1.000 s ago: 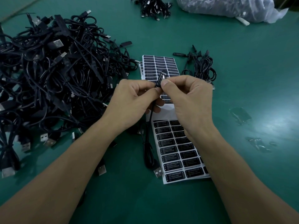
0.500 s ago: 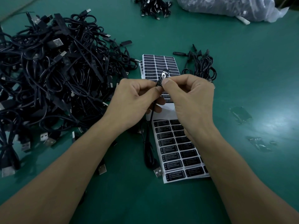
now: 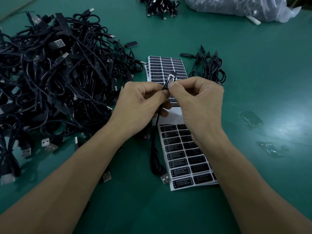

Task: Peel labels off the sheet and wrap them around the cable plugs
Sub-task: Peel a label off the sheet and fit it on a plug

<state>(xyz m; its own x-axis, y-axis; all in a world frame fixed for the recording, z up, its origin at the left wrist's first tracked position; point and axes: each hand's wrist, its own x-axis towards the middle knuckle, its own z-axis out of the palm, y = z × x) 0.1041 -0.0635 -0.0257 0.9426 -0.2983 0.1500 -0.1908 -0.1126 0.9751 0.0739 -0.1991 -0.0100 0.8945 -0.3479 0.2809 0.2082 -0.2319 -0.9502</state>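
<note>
- The person is wrapping a black label [image 3: 169, 81] round a slim cable plug [image 3: 173, 73], holding it up over the far end of the label sheet [image 3: 183, 159] that is lying on the green tabletop [image 3: 253, 85].
- To do this well, I'd say the label's edge wants lining up square along the plug. Then it wants rolling tight under the thumbs, so the ends are meeting with no crease or loose flap.
- The left hand [image 3: 140, 102] is curling its fingers in, pinching the plug's lower end between thumb and forefinger and steadying it.
- The right hand [image 3: 197, 102] is curled too, its thumb and forefinger pinching the labelled stretch from the other side and pressing the label down.
- The cable [image 3: 156, 132] is hanging from the hands along the sheet's left edge, with its USB end [image 3: 164, 179] lying at the sheet's near left corner.
- A big heap of cables [image 3: 50, 73] is lying well left of the sheet, and a small bundle [image 3: 209, 68] is sitting beyond the sheet's far right.
</note>
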